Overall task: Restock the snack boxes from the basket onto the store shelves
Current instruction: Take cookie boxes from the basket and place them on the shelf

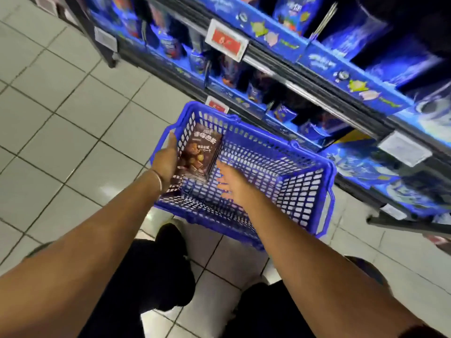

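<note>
Below, my left hand (166,162) reaches into the blue basket (305,189) on the tiled floor (61,106) and cups the near left edge of the brown chocolate-cookie snack boxes (202,152), fingers partly curled against their side; whether they are gripped or merely touched I cannot tell. They appear to be a small stack lying flat in the basket's far left corner, though the blur leaves the count uncertain. My right hand (229,179) hovers open and empty, fingers spread, just beside the stack's right edge. Step in hand: picking stock from the basket. Next move, as I judge it, calls for closing both hands on the stack and lifting it clear toward the store shelves (317,76) at right.
</note>
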### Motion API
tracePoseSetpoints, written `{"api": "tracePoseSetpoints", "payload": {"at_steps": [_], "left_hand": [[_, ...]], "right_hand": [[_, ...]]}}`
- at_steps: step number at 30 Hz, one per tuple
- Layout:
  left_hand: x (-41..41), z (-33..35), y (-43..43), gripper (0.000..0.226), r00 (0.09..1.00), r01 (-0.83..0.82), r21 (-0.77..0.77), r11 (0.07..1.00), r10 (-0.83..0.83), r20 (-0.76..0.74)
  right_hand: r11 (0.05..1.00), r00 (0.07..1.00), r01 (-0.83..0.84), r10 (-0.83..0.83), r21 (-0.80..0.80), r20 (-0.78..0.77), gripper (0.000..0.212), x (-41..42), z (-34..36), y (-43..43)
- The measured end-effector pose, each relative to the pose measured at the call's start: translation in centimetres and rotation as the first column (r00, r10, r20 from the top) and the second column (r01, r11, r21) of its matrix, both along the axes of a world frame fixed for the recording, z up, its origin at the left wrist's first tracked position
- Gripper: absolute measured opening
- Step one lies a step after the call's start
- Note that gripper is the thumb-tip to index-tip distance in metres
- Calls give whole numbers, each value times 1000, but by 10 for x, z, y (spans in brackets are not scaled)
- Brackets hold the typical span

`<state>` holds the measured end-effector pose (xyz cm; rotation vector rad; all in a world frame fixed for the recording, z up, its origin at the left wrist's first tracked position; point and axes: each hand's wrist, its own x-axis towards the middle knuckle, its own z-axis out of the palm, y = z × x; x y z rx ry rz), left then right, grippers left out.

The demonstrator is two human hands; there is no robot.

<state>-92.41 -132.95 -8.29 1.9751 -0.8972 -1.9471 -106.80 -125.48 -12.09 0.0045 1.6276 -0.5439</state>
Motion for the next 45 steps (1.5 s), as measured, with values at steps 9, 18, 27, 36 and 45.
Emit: {"api": "tracePoseSetpoints", "payload": {"at_steps": [9,18,27,36,45], "left_hand": [[-11,-64,-21,73,997,3,-152,988,-15,-73],[-12,-48,-6,53,999,46,-232,972,-49,-9],[-16,-12,11,52,916,134,-248,959,-216,-338],[-17,9,-7,33,931,-131,-278,952,22,-363],[-2,2,-3,30,942,-197,-252,947,111,-318]], "right_hand": [[963,985,62,-102,-263,-142,76,44,-129,-66],[928,932,101,-215,-358,-293,40,14,-81,-25],[801,993,91,-122,-592,-12,35,-6,17,13],[891,982,109,-165,-440,-91,42,-20,-19,-8],[951,972,-217,189,-221,-138,42,31,-110,-33]]}}
